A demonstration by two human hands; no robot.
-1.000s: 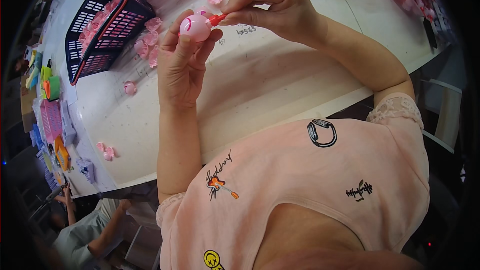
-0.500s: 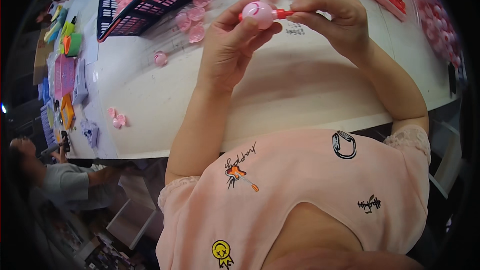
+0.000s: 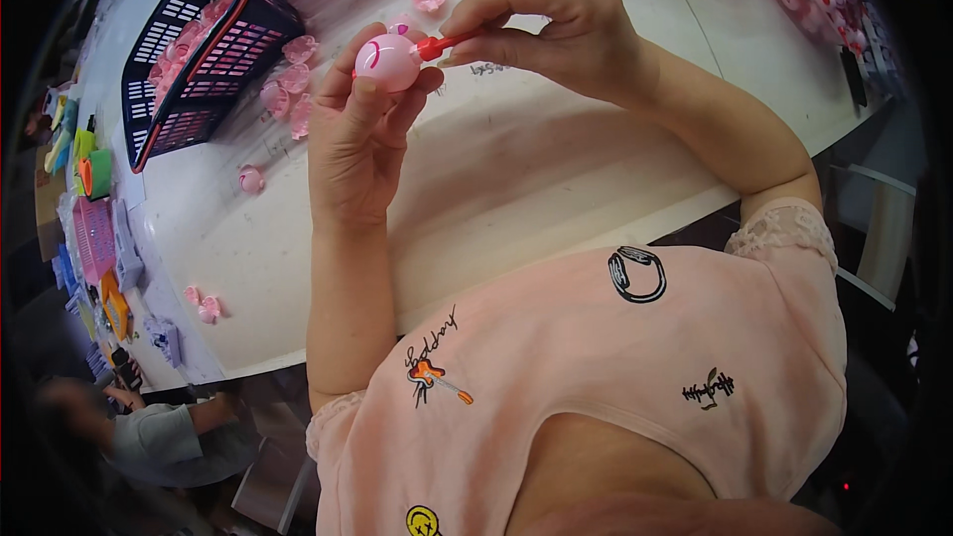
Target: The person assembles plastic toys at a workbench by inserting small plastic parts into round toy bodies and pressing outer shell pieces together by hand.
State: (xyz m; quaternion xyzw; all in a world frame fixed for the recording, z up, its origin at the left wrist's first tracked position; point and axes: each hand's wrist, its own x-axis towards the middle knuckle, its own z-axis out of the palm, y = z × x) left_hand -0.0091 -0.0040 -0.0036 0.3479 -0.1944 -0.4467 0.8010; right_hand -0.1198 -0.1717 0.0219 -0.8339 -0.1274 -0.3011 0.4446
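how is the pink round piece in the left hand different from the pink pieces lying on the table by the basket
The round pink piece is held up off the white table in the left hand, with a red part from the right hand at its side; the loose pink pieces lie untouched beside the dark basket. The held one looks like a closed ball with a white mark; the loose ones look like flatter, open shells. Both are the same pale pink.

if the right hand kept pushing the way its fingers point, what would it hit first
The right hand points leftward, pinching a small red piece that already touches the pink round toy held in the left hand. So probably that toy.
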